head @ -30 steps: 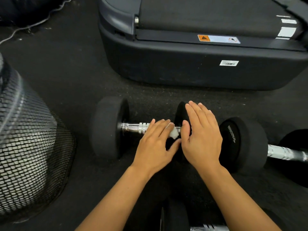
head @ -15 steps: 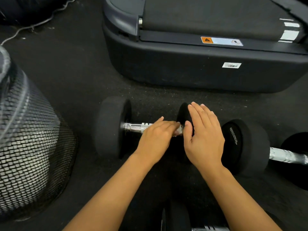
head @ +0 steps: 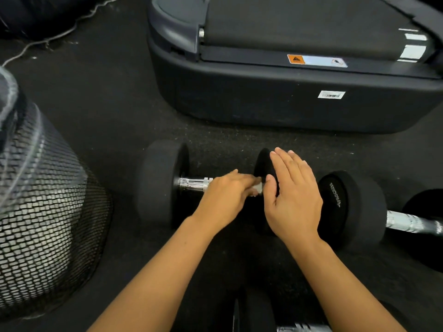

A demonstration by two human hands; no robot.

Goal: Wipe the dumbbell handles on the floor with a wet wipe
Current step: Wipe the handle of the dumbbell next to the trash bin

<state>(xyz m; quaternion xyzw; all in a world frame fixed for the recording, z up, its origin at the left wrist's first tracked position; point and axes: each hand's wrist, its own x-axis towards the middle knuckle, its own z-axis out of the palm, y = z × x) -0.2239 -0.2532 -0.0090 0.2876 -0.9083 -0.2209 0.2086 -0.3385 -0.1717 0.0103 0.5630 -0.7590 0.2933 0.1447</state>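
A black dumbbell (head: 159,182) with a chrome handle (head: 193,184) lies on the dark floor in the middle. My left hand (head: 225,198) covers the handle's right part, fingers closed over a white wet wipe (head: 257,187) that only peeks out at the fingertips. My right hand (head: 293,200) lies flat, fingers together, on the dumbbell's right head, which is mostly hidden beneath it. A second dumbbell (head: 352,209) with a chrome handle (head: 411,222) lies just to the right.
A treadmill base (head: 287,99) stands behind the dumbbells. A black mesh-covered object (head: 40,212) fills the left side. Part of a third dumbbell (head: 259,317) shows at the bottom edge. A thin cord (head: 60,35) runs across the floor at the top left.
My left hand has slid right along the handle toward the right head, covering most of the wipe. My right hand stays on the head.
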